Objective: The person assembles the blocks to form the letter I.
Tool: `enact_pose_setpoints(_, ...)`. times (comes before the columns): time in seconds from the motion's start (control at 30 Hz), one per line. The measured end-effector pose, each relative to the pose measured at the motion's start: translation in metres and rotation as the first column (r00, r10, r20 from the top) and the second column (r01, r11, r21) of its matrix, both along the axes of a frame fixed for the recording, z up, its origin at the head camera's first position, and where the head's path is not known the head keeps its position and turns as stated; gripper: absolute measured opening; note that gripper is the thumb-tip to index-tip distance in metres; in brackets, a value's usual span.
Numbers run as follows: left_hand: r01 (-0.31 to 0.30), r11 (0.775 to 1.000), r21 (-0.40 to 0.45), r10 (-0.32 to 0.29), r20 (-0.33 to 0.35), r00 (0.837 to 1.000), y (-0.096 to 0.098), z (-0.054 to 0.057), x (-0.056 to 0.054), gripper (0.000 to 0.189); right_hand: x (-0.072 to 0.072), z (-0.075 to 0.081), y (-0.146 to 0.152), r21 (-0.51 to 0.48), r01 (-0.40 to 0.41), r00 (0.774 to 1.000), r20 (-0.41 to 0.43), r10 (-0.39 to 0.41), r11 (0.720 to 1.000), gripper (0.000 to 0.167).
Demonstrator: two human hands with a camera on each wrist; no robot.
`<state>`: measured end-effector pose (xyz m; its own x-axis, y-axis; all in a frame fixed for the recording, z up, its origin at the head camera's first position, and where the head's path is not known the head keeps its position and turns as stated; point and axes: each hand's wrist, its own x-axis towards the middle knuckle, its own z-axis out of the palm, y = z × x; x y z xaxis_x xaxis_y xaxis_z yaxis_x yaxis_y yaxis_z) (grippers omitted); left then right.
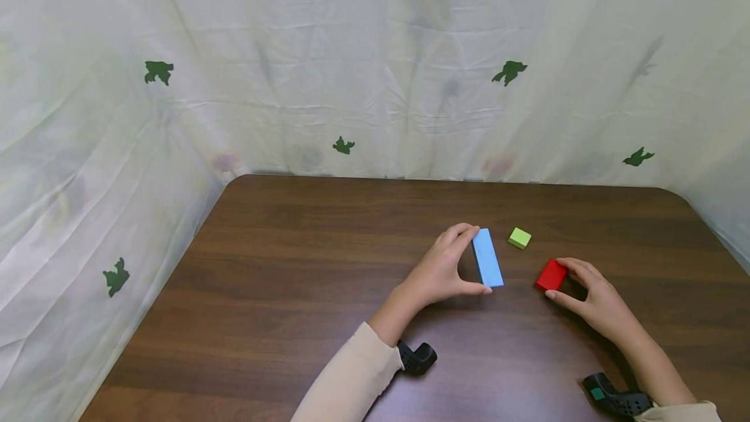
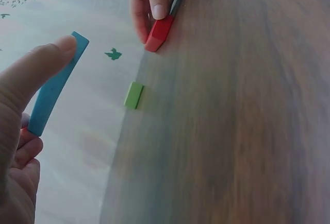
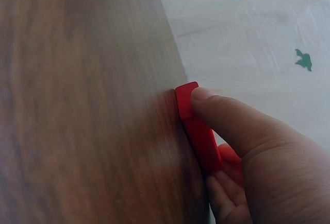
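Observation:
My left hand (image 1: 439, 272) pinches a long blue block (image 1: 487, 258) by its two ends, thumb at the near end and fingertips at the far end. In the left wrist view the blue block (image 2: 55, 92) is held up off the table. To the right, my right hand (image 1: 600, 301) grips a red block (image 1: 551, 275) between thumb and fingers. The right wrist view shows the red block (image 3: 198, 126) low at the tabletop; whether it touches is hard to tell. A small light green block (image 1: 519, 238) lies beyond and between the two hands, touched by neither.
The brown wooden table (image 1: 281, 266) has rounded far corners. A pale curtain (image 1: 351, 70) with green leaf shapes hangs behind it and along both sides. Black wrist-worn devices sit on the left wrist (image 1: 417, 358) and the right wrist (image 1: 615, 397).

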<state>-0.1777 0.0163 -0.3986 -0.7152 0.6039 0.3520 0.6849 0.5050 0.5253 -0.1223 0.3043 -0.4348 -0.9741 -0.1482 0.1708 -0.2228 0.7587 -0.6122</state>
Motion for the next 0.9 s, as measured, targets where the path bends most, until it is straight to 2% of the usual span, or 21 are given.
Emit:
enact_pose_setpoints(0.23,0.018,0.999,0.032,-0.017,-0.043,0.999,-0.014,0.0,0.001,0.094,0.001,0.0,0.0,-0.019,-0.014,1.0,-0.005,0.014,1.0,0.063)
enact_pose_setpoints(0.43,0.023,0.999,0.026,-0.022,-0.066,0.998,-0.028,-0.001,0.001,0.094,0.0,0.0,0.0,-0.01,-0.006,1.0,0.004,0.006,1.0,0.063)
enact_pose_setpoints(0.9,0.021,0.999,-0.035,-0.021,0.0,1.0,-0.049,-0.011,0.002,0.091,0.0,-0.001,-0.001,-0.016,-0.006,1.0,0.012,0.007,1.0,0.063)
